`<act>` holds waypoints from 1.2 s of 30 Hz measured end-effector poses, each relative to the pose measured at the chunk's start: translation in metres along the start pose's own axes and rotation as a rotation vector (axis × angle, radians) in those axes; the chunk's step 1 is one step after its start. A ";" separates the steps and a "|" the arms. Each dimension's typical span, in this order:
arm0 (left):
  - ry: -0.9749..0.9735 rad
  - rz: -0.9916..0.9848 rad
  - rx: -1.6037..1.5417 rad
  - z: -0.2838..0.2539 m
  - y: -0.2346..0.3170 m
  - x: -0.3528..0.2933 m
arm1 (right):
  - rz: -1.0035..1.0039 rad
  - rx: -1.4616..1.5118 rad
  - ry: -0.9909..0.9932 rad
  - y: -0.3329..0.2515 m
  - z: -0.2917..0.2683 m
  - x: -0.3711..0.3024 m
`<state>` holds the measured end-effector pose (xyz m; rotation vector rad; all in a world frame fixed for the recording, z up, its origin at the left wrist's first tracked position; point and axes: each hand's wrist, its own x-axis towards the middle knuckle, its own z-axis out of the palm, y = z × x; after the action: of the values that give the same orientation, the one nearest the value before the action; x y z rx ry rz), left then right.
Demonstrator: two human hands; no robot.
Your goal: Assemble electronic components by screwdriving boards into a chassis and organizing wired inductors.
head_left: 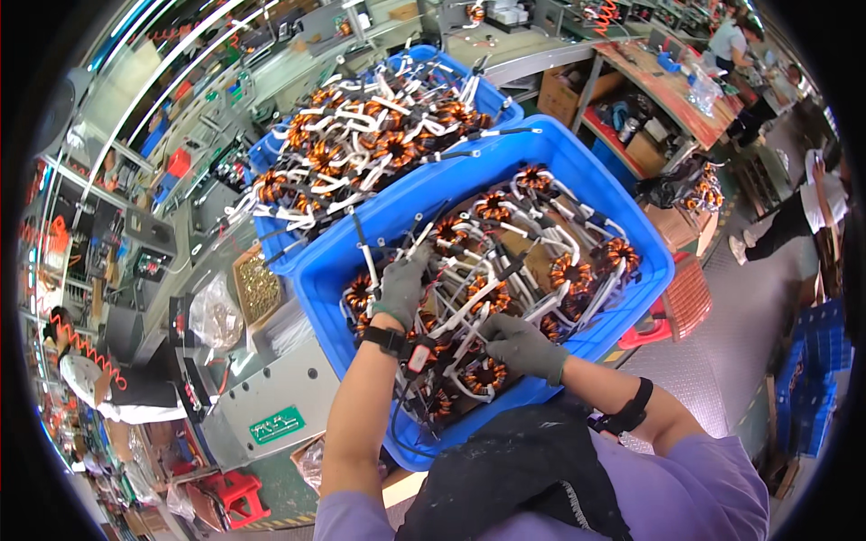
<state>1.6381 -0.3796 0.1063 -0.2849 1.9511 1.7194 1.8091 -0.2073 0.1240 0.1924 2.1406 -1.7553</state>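
A large blue bin (305,293) in front of me holds several toroidal coils (570,273) wound with copper wire, with white-sleeved and black-sleeved leads. My left hand (401,290), in a grey glove, is closed among the leads on the bin's left side. A white-sleeved lead (420,240) sticks up at its fingertips. My right hand (525,348), also gloved in grey, reaches in over the near right side. Its fingers are bent together at a white coil lead (466,339) near the middle; the fingertips are partly hidden. Another coil (485,375) lies just below that lead.
Behind stands a second blue bin (505,101), heaped with similar coils (394,149). To the left are a grey machine panel (271,397), a box of small metal parts (259,287) and a plastic bag (216,313). A red stool (236,499) is lower left. People work farther off.
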 end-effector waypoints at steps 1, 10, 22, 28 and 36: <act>0.000 0.028 -0.040 -0.005 -0.002 -0.004 | -0.001 -0.022 -0.006 -0.001 0.005 0.001; -0.041 -0.004 0.079 -0.013 0.006 -0.015 | 0.057 0.044 0.031 -0.004 0.021 0.011; -0.278 0.095 -0.042 -0.013 0.012 -0.040 | -0.218 -0.224 0.250 -0.017 0.039 0.016; -0.405 0.048 -0.218 -0.017 0.017 -0.051 | -0.398 -0.937 0.257 -0.037 0.033 0.008; -0.553 -0.002 -0.158 -0.026 0.011 -0.051 | -0.505 -0.888 0.418 -0.072 0.011 0.024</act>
<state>1.6695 -0.4117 0.1429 0.1277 1.4181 1.7230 1.7649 -0.2368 0.1797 -0.2627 3.2630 -0.8148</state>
